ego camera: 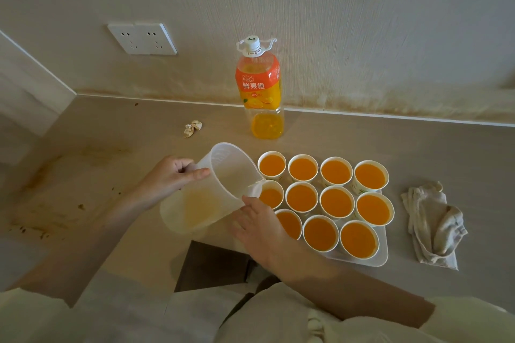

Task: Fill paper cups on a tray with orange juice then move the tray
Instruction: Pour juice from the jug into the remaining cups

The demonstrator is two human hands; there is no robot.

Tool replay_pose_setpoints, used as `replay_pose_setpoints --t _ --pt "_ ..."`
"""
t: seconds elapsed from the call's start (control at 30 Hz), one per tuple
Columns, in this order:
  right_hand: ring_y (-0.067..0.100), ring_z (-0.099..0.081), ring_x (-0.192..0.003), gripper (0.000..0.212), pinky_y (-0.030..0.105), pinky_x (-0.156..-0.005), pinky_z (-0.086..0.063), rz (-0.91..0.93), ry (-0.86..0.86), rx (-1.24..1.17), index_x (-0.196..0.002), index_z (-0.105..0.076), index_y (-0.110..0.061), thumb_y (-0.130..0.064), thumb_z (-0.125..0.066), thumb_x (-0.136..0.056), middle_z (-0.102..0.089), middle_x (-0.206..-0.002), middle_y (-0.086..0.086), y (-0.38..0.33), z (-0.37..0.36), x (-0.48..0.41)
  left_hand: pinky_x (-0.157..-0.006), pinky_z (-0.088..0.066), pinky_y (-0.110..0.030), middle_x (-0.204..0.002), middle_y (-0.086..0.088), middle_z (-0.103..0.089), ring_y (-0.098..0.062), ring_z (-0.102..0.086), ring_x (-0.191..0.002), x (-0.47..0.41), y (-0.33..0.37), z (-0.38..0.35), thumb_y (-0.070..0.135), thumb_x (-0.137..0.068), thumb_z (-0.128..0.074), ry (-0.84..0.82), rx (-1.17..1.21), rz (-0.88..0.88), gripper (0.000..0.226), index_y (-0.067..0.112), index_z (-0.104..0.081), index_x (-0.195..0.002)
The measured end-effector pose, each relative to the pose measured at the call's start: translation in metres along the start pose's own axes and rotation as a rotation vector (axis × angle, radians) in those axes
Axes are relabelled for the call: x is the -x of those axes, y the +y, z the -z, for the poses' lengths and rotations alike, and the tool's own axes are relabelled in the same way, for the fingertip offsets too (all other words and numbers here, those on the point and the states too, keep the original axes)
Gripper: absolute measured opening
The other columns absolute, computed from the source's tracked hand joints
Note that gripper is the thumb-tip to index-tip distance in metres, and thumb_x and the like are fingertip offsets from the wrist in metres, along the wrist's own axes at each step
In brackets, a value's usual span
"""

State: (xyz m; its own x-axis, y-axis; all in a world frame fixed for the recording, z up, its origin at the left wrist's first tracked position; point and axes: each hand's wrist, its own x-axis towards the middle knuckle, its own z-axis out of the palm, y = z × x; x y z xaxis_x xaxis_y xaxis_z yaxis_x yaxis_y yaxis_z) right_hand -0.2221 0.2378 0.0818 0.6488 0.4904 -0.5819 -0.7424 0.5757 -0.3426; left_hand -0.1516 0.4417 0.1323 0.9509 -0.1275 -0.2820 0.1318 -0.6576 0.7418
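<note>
Tilted translucent pitcher [211, 189] is gripped at its handle by left hand [172, 175], fingers curled. Right hand [259, 223] is laid flat against the pitcher below the spout, fingers straight. Spout is held over a cup just beyond the right hand. Paper cups [302, 168], filled with orange juice, are set on white tray [381, 256] right of that hand. Juice bottle [260, 92] is stood beyond both hands at beige wall [362, 22]. Beige counter [334, 133] is stained left of the left hand. Crumpled paper [192, 128] beyond the left hand; cloth [434, 225] right of tray; socket [142, 39] on wall.
</note>
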Motion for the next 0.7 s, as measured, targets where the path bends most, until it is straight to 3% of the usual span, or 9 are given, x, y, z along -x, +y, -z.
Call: replay_pose_setpoints --t 0.1,0.17,0.27,0.4,0.5,0.7 --pt "0.018 -0.057 -0.113 0.015 0.039 -0.107 -0.042 0.002 -0.033 -0.008 -0.113 -0.057 -0.022 -0.022 -0.051 -0.099 -0.063 -0.118 -0.001 0.007 0.002 0.005 -0.049 -0.029 -0.02 -0.054 0.002 -0.035 -0.015 -0.033 -0.052 0.005 -0.003 -0.001 0.063 -0.062 -0.068 -0.031 0.005 -0.019 0.058 0.011 -0.042 -0.054" --pt "0.023 -0.056 -0.12 0.019 0.041 -0.11 -0.04 0.012 -0.04 -0.038 -0.117 -0.055 -0.022 -0.02 -0.053 -0.099 -0.063 -0.123 0.003 0.009 0.002 0.008 -0.049 -0.027 -0.022 -0.055 -0.001 -0.032 -0.017 -0.03 -0.053 0.007 -0.004 -0.004 0.062 -0.063 -0.068 -0.048 0.004 -0.028 0.058 0.012 -0.04 -0.054" --pt "0.024 -0.061 -0.116 0.022 0.037 -0.098 -0.052 0.032 -0.048 -0.064 -0.119 -0.057 -0.022 -0.018 -0.054 -0.097 -0.068 -0.119 0.005 0.013 0.003 0.011 -0.048 -0.026 -0.019 -0.055 0.0 -0.031 -0.016 -0.029 -0.052 0.009 -0.004 -0.008 0.063 -0.064 -0.067 -0.061 -0.011 -0.038 0.063 0.008 -0.037 -0.055" --pt "0.019 -0.068 -0.097 0.014 0.031 -0.073 -0.059 0.014 -0.029 -0.116 -0.109 -0.059 -0.021 -0.018 -0.048 -0.101 -0.076 -0.096 0.001 0.013 0.002 0.014 -0.046 -0.028 -0.015 -0.051 0.004 -0.032 -0.007 -0.031 -0.046 0.009 0.0 -0.01 0.061 -0.068 -0.068 -0.073 -0.039 -0.052 0.058 0.015 -0.036 -0.053" --pt "0.017 -0.066 -0.09 0.015 0.031 -0.071 -0.057 -0.003 -0.009 -0.103 -0.103 -0.059 -0.022 -0.021 -0.044 -0.103 -0.074 -0.092 -0.002 0.011 0.002 0.015 -0.048 -0.026 -0.021 -0.052 0.002 -0.03 -0.008 -0.029 -0.047 0.008 0.003 -0.012 0.048 -0.076 -0.071 -0.064 -0.071 -0.063 0.054 0.016 -0.034 -0.053" --pt "0.018 -0.063 -0.096 0.018 0.034 -0.076 -0.054 -0.056 0.028 -0.099 -0.112 -0.055 -0.019 -0.026 -0.041 -0.104 -0.066 -0.111 0.002 0.014 0.006 0.01 -0.046 -0.023 -0.019 -0.05 0.006 -0.027 -0.006 -0.027 -0.043 0.004 0.011 -0.016 0.034 -0.083 -0.069 -0.053 -0.148 -0.066 0.051 0.014 -0.033 -0.053"
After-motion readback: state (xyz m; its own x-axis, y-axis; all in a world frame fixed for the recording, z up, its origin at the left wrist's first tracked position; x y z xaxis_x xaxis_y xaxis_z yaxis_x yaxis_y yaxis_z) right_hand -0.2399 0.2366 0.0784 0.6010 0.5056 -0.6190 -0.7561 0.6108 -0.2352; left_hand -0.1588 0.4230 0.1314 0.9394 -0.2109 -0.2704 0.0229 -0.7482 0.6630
